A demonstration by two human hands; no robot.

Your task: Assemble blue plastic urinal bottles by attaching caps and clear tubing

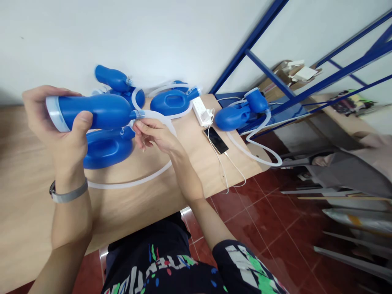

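The left hand (58, 126) is wrapped around a blue plastic bottle-shaped vessel (94, 111), fingers clenched about its wide end, where a pale grey band rings the rim; the vessel is held sideways above the table (27, 196), its narrow neck pointing toward the right hand (153, 136). A metal watch band (67, 195) circles the left wrist. The right hand pinches the end of a translucent white tube (143, 177) between thumb and fingers just at the vessel's neck, where tube and neck meet; the rest of the tube loops down over the wooden table and back up in a wide arc. Directly below the held vessel lies a second blue vessel (105, 148) on the table, and further back sit two more: one tilted up near the wall (113, 78) and one lying flat with an oval recess (173, 102), each with its own white tubing. To the right of those, a white power strip (202, 111) rests on the table, with a smartphone (216, 140) just beside it, joined to a white cable (228, 171) that hangs over the table edge. Another blue vessel with tubing (239, 112) lies at the table's far right end, by a blue metal frame (260, 65). The floor is red tile (275, 228).
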